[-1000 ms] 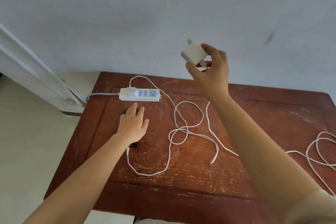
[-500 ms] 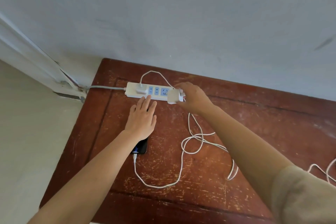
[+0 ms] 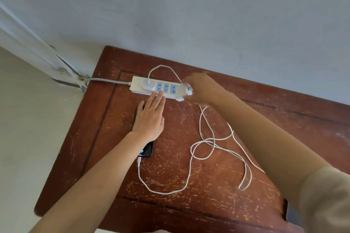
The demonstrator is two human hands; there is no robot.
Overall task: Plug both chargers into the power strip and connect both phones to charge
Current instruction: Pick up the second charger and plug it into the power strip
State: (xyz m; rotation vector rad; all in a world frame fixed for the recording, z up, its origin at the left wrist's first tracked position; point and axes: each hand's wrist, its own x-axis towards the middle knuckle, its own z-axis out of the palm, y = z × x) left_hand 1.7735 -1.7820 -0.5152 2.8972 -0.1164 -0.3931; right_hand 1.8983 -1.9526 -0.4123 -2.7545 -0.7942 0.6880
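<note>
A white power strip (image 3: pixel 137 83) lies at the far side of the worn red wooden table (image 3: pixel 198 206). One white charger (image 3: pixel 147 86) is plugged into its left socket. From it a cable (image 3: pixel 161 192) runs to a black phone (image 3: pixel 146 149) lying mostly under my left hand (image 3: pixel 150 117). That hand lies flat, fingers together, fingertips touching the strip's front edge. My right hand (image 3: pixel 203 89) grips a second white charger (image 3: pixel 182 91) over the strip's right end. Its cable (image 3: pixel 246 176) trails loose across the table.
A grey cord (image 3: pixel 106 80) runs from the strip left off the table toward a white frame (image 3: pixel 37 49) by the wall. The grey wall stands right behind the table. The corner of a dark flat object (image 3: pixel 290 213) shows at the table's right front edge.
My right hand has brought the second charger down from the air to the strip's right end. My left hand slid forward off the phone until its fingertips met the strip.
</note>
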